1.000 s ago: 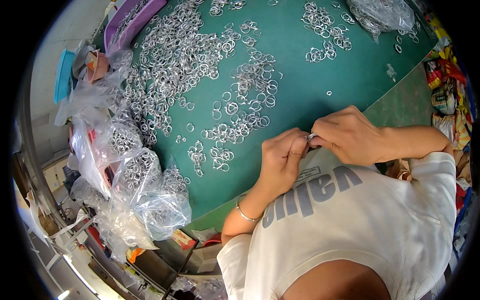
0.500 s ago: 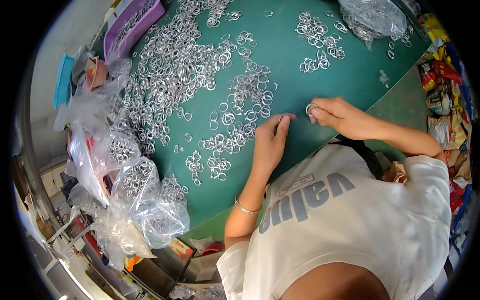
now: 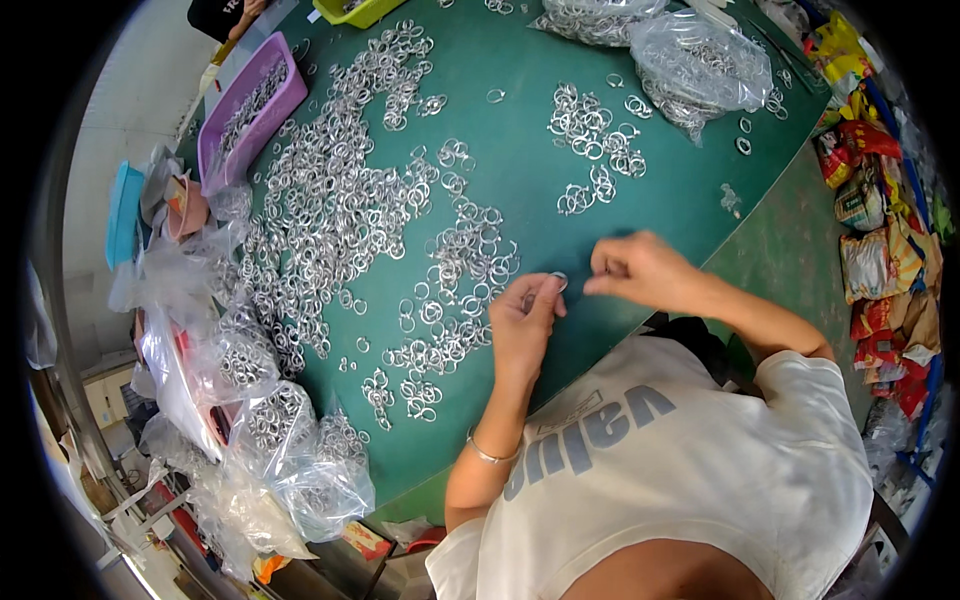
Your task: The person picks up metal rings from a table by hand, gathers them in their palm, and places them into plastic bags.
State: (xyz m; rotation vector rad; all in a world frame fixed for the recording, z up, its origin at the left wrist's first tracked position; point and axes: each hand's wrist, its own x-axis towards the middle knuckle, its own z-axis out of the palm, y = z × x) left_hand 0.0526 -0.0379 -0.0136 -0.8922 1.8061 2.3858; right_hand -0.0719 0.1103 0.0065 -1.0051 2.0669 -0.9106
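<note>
Between the thumb and fingertips of my left hand is a small silver metal ring, held just above the green tabletop. My right hand is a short way to its right, its fingers curled inward and a little blurred. Whatever those fingers pinch, if anything, is too small to make out. Left of my left hand lies a loose group of similar silver rings, some with small knobs on them. A smaller cluster of rings lies beyond my hands.
A big spread of rings covers the table's left side, near a purple basket. Clear bags of rings stand at the far edge; more bags crowd the left edge. Another person's hand shows at the top left.
A ring that was in my right hand's fingers no longer shows there; one now shows at my left fingertips. My hands are closer together. The view has shifted, showing more of the far table.
</note>
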